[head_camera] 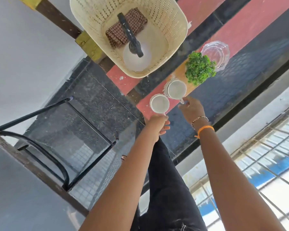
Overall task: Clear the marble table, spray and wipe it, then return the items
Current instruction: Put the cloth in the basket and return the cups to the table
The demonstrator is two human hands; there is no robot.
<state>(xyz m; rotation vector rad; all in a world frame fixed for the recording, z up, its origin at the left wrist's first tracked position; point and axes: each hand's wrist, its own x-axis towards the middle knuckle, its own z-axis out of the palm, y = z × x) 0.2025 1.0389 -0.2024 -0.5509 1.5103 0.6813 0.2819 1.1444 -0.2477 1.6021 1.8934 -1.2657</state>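
Black metal tubing frames the glass-topped table well to the left of the left hand. That hand pinches the handle of a white cup, fingers curled round it; the cup lies just beyond the knuckles over the red and dark striped floor. Farther ahead of the hand, a cream perforated basket holds a white spray bottle with a black trigger head, and a checked cloth beside it. Next along, the right hand — beaded bracelet and orange band at the wrist — grips the handle of a second white cup, just past its fingertips. Beyond that cup stands a small green plant on a wooden board, and a clear glass dish lies right behind the plant.
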